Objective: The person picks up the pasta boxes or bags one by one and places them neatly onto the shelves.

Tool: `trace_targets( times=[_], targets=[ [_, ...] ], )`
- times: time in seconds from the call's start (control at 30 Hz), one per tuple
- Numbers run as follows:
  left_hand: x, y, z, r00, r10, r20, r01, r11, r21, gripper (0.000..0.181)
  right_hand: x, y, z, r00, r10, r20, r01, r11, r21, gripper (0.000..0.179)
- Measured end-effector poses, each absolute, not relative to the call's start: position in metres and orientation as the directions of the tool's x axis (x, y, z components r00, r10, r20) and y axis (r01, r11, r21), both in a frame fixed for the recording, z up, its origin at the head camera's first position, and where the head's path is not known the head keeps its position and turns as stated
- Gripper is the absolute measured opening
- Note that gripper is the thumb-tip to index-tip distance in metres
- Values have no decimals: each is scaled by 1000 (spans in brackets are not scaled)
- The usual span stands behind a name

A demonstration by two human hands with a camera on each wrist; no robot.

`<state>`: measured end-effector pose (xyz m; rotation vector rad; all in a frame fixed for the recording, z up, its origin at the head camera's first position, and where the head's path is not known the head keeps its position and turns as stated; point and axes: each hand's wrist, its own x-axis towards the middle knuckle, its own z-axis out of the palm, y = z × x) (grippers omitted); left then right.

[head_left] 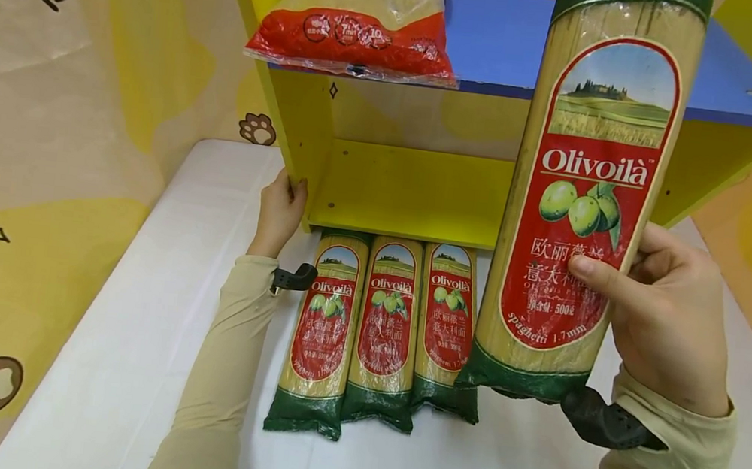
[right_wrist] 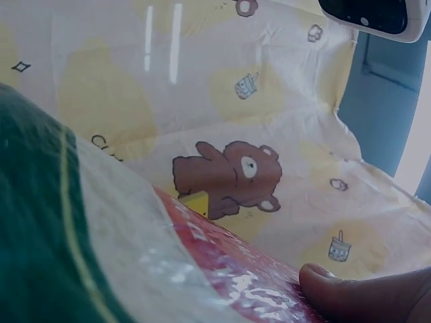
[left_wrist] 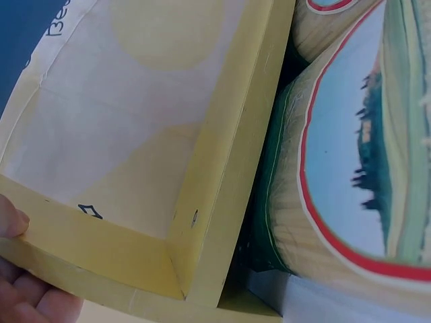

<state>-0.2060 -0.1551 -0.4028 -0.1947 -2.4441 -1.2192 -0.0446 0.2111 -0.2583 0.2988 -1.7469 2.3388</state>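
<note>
My right hand grips a spaghetti pack near its lower right edge, thumb across the red label. The pack is held up in front of the shelf, nearly upright, its front facing me. In the right wrist view the thumb presses on the shiny wrapper. My left hand holds the left side panel of the yellow shelf near its bottom; the left wrist view shows fingers and thumb on either side of the panel edge. Three more spaghetti packs lie side by side before the shelf.
A red and clear pasta bag sits on the blue upper board, at its left. The shelf stands on a white table. A patterned cloth backdrop hangs behind and at both sides.
</note>
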Motion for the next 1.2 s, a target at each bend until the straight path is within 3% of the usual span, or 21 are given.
trace_targets(
  times=[0.5, 0.93, 1.2],
  targets=[
    [-204, -154, -401, -909, -52, 414, 298, 614, 731, 25, -76, 208, -232, -962, 87, 261, -274, -341, -899, 34],
    [-203, -156, -400, -909, -47, 414, 301, 613, 731, 26, -119, 201, -207, -990, 26, 142, -141, -390, -910, 32],
    [-202, -155, -401, -909, -43, 415, 307, 605, 735, 27, -147, 196, -191, -997, 11, 79, -78, -337, -938, 32]
  ],
)
